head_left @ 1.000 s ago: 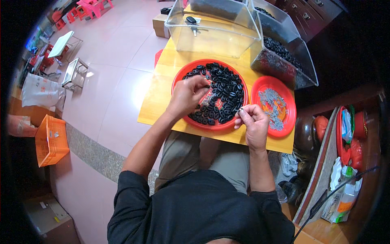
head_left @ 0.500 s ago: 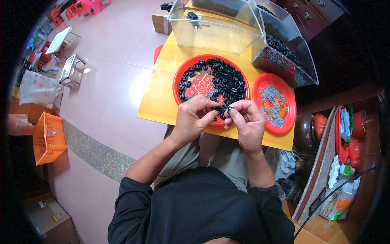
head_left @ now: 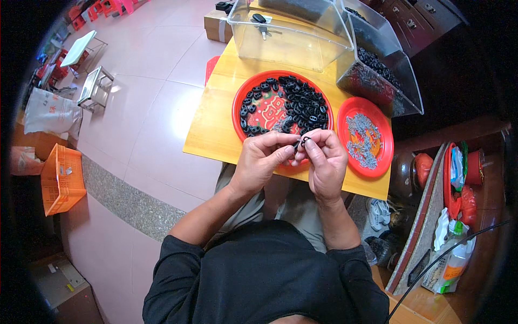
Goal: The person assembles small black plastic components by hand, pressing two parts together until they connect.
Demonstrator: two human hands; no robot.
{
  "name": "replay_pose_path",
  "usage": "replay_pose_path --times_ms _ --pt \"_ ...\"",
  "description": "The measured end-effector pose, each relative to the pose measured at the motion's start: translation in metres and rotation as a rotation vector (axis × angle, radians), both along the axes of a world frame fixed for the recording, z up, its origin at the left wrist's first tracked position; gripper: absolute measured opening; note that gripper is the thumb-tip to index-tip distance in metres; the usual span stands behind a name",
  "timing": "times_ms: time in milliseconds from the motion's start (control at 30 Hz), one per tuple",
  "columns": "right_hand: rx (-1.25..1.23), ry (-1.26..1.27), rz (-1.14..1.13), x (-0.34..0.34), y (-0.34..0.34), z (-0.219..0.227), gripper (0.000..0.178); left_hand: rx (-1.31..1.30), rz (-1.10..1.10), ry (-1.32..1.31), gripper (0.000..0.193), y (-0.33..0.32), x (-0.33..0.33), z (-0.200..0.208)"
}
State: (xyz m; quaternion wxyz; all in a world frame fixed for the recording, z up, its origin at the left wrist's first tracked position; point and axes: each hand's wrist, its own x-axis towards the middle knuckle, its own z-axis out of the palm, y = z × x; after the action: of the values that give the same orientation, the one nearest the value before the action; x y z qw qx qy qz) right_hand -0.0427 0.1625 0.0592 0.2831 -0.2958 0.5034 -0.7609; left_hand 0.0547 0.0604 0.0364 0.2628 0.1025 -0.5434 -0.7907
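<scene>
My left hand (head_left: 263, 160) and my right hand (head_left: 326, 160) meet over the near rim of a round red tray (head_left: 238, 123). Between thumb and forefinger, my left hand pinches a small black oval piece (head_left: 295, 144). The right fingertips close on another small black part (head_left: 305, 140), right beside the left ones; its exact shape is partly hidden. Many black oval pieces with holes (head_left: 307, 105) are heaped on the tray's right side, with several more scattered along its left. Right of it, a smaller red plate (head_left: 384, 154) holds a pile of small grey metal-looking bits (head_left: 362, 137).
Both trays rest on a yellow tabletop (head_left: 208, 127). Behind them stand a clear plastic bin (head_left: 291, 46) with a key (head_left: 263, 29) showing, and another bin (head_left: 377, 89) of black pieces. An orange crate (head_left: 62, 181) and a metal stool (head_left: 97, 89) are at left.
Both hands have come closer together, the fingertips now nearly touching. The right hand has turned slightly, and the view has shifted a little.
</scene>
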Motion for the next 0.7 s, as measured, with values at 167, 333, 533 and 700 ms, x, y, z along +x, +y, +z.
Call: replay_pose_path --times_ms 167,333,533,700 --pt "-0.002 -0.031 -0.015 0.002 0.001 -0.001 0.002 0.324 -0.116 0.063 0.024 -0.002 -0.003 -0.014" --pt "0.109 -0.03 -0.05 -0.001 0.011 -0.009 0.007 0.482 -0.096 0.054 0.022 0.0 -0.002 -0.016" --pt "0.114 0.053 -0.069 0.0 0.016 -0.014 0.009 0.526 -0.092 0.054 0.021 0.002 -0.002 -0.017" --pt "0.178 0.132 -0.103 0.002 0.017 -0.014 0.01 0.5 -0.081 0.056 0.021 0.002 -0.001 -0.016"
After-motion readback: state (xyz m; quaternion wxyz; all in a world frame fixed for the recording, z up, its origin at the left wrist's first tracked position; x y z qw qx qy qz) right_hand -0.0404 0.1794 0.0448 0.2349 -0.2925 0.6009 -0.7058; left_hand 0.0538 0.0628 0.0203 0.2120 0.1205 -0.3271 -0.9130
